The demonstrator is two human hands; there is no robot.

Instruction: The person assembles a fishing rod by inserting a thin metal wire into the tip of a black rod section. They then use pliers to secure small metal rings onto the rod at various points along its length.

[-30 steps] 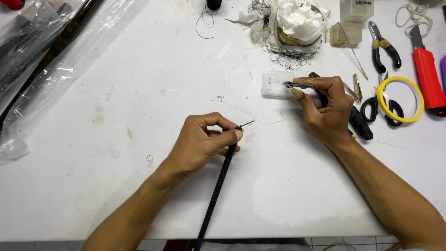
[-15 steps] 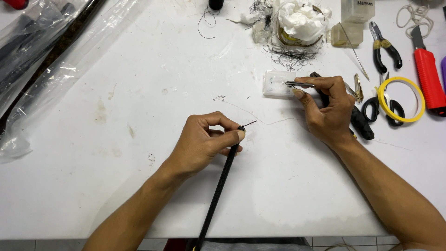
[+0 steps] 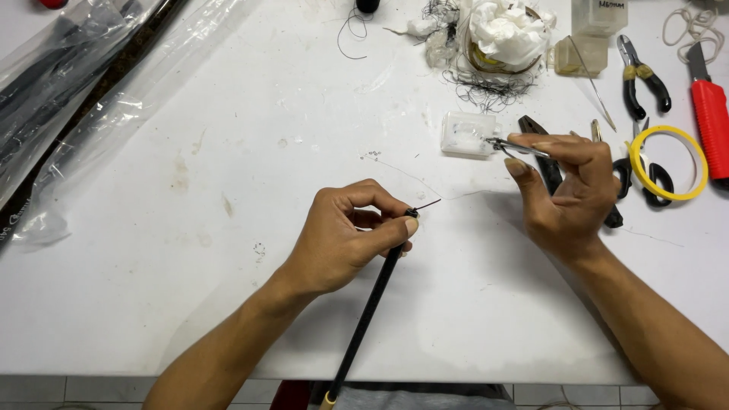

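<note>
Black rod [image 3: 372, 304] tip pinched in left hand [image 3: 345, 239] fingers [image 3: 395, 228] — tweezers [image 3: 516, 146] right.

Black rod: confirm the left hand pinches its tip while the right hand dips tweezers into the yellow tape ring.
Not quite. In the head view the left hand does pinch the black rod near its tip, but the right hand points the tweezers at the small clear plastic box, not the yellow tape ring.

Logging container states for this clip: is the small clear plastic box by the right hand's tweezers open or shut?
Cannot tell. The small clear box lies flat on the white table, white stuff inside; the tweezers tip meets its edge, but no lid shows.
</note>
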